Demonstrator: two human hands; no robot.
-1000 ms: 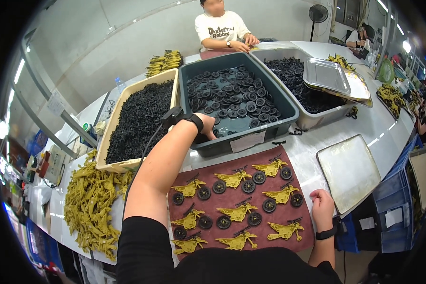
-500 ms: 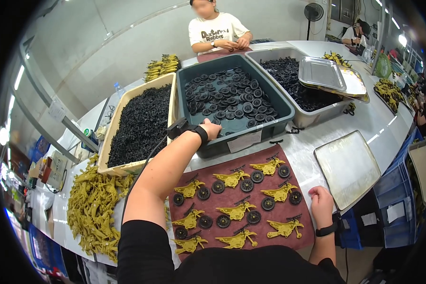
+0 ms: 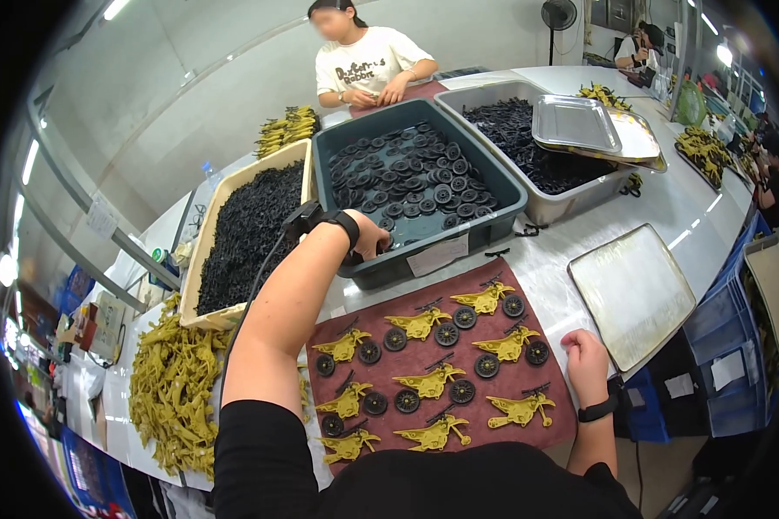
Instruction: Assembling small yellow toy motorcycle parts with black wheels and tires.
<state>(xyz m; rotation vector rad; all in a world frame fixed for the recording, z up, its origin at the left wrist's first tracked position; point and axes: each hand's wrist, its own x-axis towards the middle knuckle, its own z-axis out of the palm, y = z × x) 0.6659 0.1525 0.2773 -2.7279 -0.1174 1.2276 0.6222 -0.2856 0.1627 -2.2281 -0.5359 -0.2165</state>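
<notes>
My left hand (image 3: pixel 368 235) reaches into the near left corner of a dark green bin (image 3: pixel 498 227) holding black toy wheels (image 3: pixel 442 192). Its fingers are bent downward and closed; anything between the fingertips is hidden. By the right edge of a dark red mat (image 3: pixel 528 381), my right hand (image 3: pixel 586 359) is loosely curled, with its grip out of sight. Rows of yellow toy motorcycle bodies (image 3: pixel 430 381) with black handlebar pieces lie on the mat. Pairs of black wheels (image 3: pixel 462 392) sit beside most bodies; those in the nearest row show no wheels.
Left stands a cream bin (image 3: pixel 192 298) of small black parts, with a yellow body heap (image 3: pixel 173 389) before it. A grey bin (image 3: pixel 571 203) carries metal trays (image 3: pixel 577 124). An empty tray (image 3: pixel 634 294) lies right. Across the table a person (image 3: pixel 368 65) handles something small.
My left hand has shifted slightly left and its fingers now point further down into the bin. The view has shifted a little. My right hand stays by the mat's edge.
</notes>
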